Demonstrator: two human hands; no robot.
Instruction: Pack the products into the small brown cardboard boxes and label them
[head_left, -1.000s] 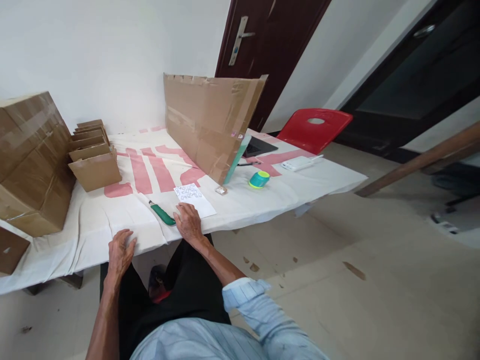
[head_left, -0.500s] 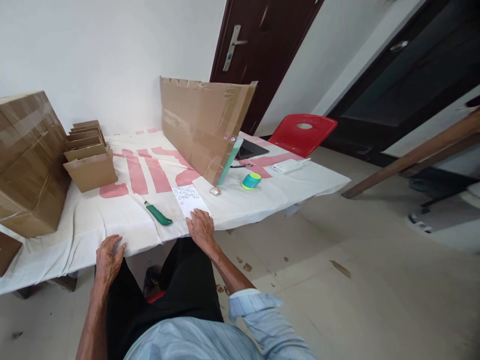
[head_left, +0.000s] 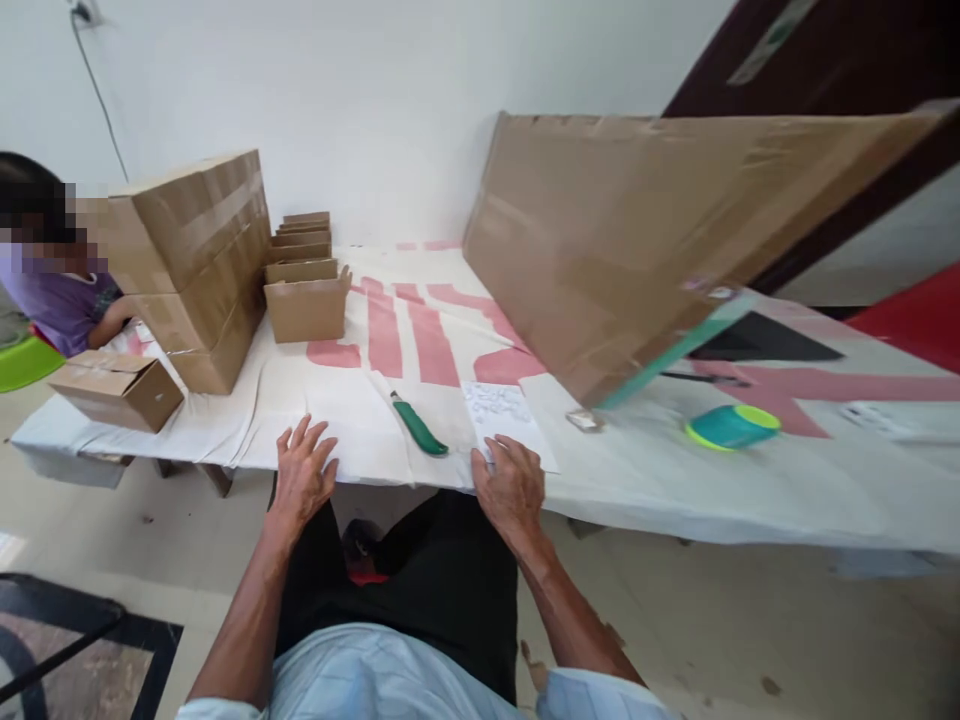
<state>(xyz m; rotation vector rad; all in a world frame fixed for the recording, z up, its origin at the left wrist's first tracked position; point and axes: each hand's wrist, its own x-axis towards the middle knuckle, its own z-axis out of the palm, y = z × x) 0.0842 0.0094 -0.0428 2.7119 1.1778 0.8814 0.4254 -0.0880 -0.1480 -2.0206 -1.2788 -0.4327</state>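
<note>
Stretches both bare forearms forward over dark trousers to the near edge of the table. Holds the left hand at that edge, back upward and fingers pointing away, left of the green-handled knife. Lays the right hand palm down over the near end of the white paper, on the table between the knife and a small packet. Faces rows of small dark marks on the far half of the paper, too blurred to read, and large red shapes across the white cloth. Spreads the left fingers loosely, released and slightly bent; cannot tell about contact with the cloth. Rests the right fingers on the paper, gently curved and unclenched, just beside the knife.
</note>
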